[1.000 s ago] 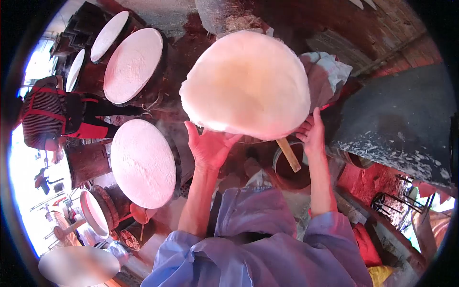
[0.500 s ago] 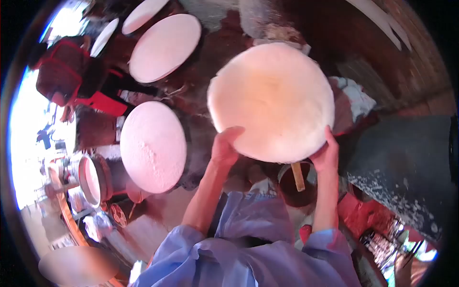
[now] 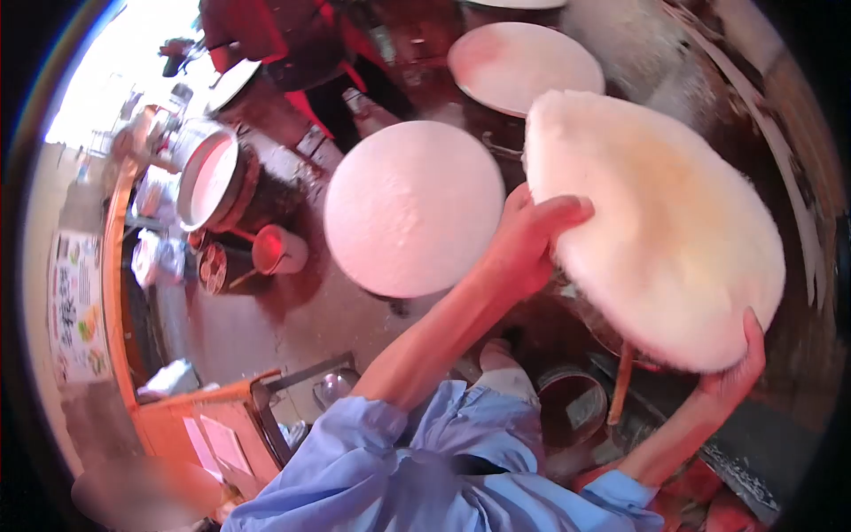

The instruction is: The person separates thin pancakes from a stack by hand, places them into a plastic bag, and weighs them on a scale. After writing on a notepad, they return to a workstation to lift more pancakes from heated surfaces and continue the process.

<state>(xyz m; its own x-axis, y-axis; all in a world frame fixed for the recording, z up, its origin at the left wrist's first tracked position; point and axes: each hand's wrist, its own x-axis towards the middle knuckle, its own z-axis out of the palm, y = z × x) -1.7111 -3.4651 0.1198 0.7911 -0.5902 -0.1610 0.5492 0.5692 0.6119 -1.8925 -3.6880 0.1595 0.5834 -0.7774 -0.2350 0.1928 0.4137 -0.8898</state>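
A large, round, thin pancake, cream-white with a pale brown middle, is held up at the right, bent and tilted. My left hand grips its near left edge, thumb on top and fingers underneath. Its lower right edge is in my right hand, whose fingers are mostly hidden below. To the left of the pancake, a wide whitish disc with a slightly lumpy surface lies low down. Beneath the pancake, a wooden stick pokes out beside a dark bucket.
Another whitish disc lies farther back. At the left stand a wide pot with whitish contents and a red mug. A person in dark and red clothing is at the back. An orange table stands near left.
Both hands have carried the pancake to the right, and it now bends and tilts more. The view has turned left, bringing the orange table and a wall poster into sight.
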